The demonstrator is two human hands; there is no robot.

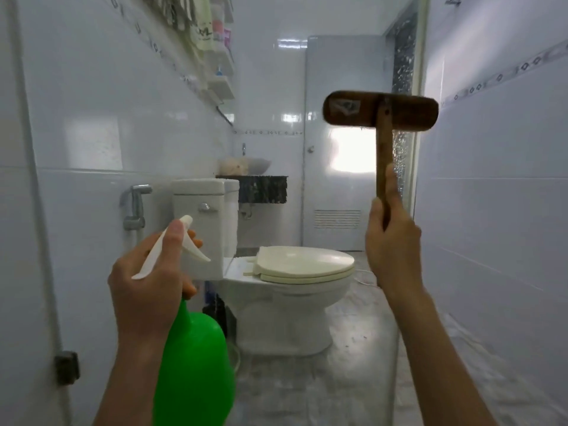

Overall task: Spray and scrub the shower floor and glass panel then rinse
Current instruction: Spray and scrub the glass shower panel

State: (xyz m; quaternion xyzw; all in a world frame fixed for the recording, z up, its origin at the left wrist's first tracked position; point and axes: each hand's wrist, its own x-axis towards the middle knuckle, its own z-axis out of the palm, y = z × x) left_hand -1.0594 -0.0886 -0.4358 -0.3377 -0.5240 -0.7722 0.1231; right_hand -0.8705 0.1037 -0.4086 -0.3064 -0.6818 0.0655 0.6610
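Tiled bathroom; left hand (144, 281) grips spray bottle (193, 364), right hand (393, 244) raises brush (380, 109) upright.

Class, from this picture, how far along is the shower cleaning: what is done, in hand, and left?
Done: tools picked up only; no foam shows on the floor. In hand: the left hand grips the green spray bottle, the right hand holds the wooden brush raised. Left: spraying, scrubbing, rinsing.

Both raised: spray bottle (196, 364) and brush (380, 112).
My left hand (147, 290) gripped the green spray bottle by its white trigger head, nozzle pointing away from me; my right hand (393, 250) held the brown wooden brush upright, head crosswise on top.
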